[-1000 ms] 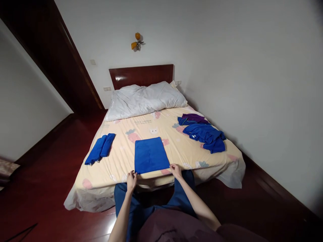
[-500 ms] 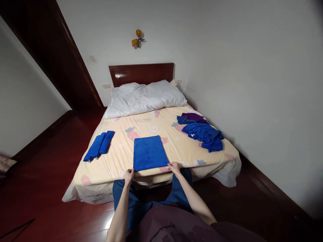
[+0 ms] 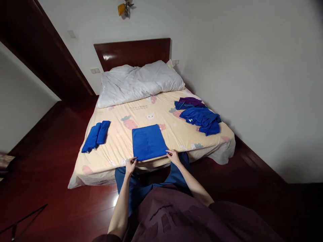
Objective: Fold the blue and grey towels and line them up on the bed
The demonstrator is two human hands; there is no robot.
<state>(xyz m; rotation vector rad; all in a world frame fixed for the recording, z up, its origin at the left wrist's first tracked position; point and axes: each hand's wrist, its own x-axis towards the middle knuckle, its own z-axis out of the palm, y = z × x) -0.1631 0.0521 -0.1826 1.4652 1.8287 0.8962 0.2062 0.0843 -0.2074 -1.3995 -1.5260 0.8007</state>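
Note:
A blue towel (image 3: 148,142), folded into a flat rectangle, lies at the near edge of the bed (image 3: 118,148). My left hand (image 3: 131,164) pinches its near left corner. My right hand (image 3: 173,156) pinches the near right corner. Both hands rest on the cream sheet at the foot of the bed, fingers closed on the cloth.
Two rolled blue towels (image 3: 96,136) lie on the bed's left side. A heap of blue and purple cloths (image 3: 199,114) sits at the right. A white duvet (image 3: 138,82) is bunched by the wooden headboard (image 3: 133,52). Dark red floor surrounds the bed; a wall runs along the right.
The camera has tilted down and drawn back a little. Both hands stay at the towel's near corners, with the left hand now closing on its corner.

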